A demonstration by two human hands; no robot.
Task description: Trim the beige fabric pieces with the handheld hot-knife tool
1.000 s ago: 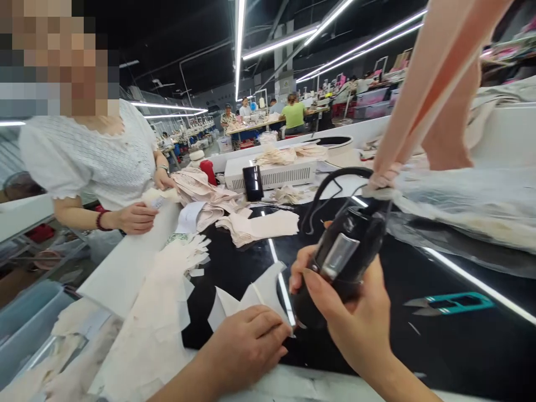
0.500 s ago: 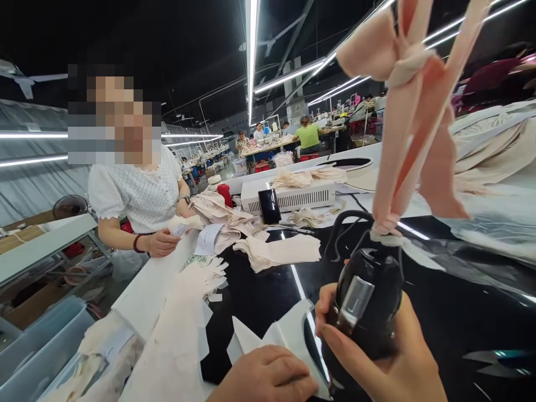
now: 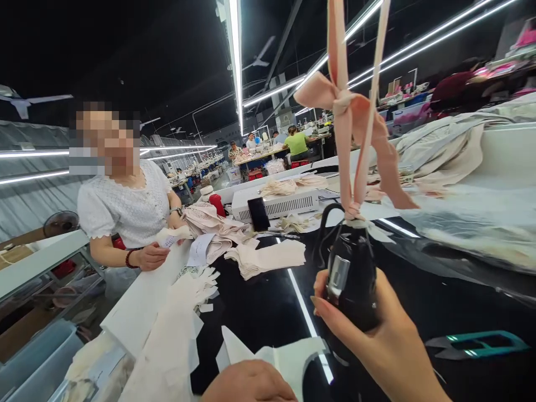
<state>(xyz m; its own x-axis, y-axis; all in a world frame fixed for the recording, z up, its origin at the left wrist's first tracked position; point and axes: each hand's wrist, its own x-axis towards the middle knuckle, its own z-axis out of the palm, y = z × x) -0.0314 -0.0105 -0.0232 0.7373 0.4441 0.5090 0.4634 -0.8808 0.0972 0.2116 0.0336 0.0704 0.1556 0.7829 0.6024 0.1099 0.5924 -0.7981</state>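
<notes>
My right hand [image 3: 355, 324] is wrapped round a black, rounded handheld device [image 3: 352, 279] with a silver metal plate on its side. Knotted pink fabric strips [image 3: 345, 151] run up from the top of the device, and a black cord loops beside it. At the bottom edge, my left hand [image 3: 251, 382] lies palm down on white, sharp-cornered sheets [image 3: 288, 357], holding nothing that I can see; its fingertips are cut off by the frame. Teal-handled thread snips [image 3: 481, 344] lie on the black tabletop [image 3: 402, 318], right of my right hand.
A stack of pale cut pieces [image 3: 268, 257] lies ahead, near a dark phone [image 3: 258, 214] leaning on a white vented box [image 3: 288, 204]. Across the left side, a person in white [image 3: 125, 206] handles a small piece. Layered fabric [image 3: 444, 145] and clear plastic [image 3: 473, 223] are at right.
The view has turned right and pulled back slightly. My right hand still grips the device, now farther off. My left hand has slipped lower in the frame, and the snips show more fully.
</notes>
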